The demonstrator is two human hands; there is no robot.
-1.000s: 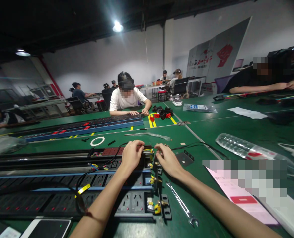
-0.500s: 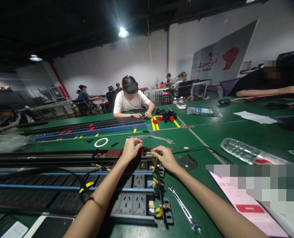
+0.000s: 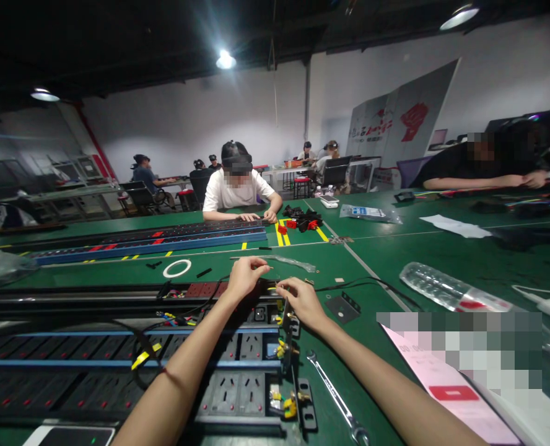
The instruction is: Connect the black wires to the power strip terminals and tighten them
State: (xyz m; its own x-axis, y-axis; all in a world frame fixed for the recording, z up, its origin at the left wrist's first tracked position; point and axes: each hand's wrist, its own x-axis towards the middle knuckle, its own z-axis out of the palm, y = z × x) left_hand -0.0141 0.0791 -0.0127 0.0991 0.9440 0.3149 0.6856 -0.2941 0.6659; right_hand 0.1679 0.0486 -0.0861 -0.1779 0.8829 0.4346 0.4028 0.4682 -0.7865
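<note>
Power strip (image 3: 238, 347), long and black, lying on the green table (image 3: 396, 248) with its end cap off and yellow-tipped wires (image 3: 282, 347) showing. I am pinching at the open end with my left hand (image 3: 244, 279), fingers clenched on a small part I cannot make out; my right hand (image 3: 300, 300) is gripping beside it. Wiring step seemingly underway; seating the part calls for fine, steady fingertip pressure. Wrench (image 3: 337, 402) lying near.

Left hand (image 3: 243, 277): forearm extended forward, fingers curled, pinching. Right hand (image 3: 301, 300): forearm extended, fingertips pinched, knuckles up.
</note>
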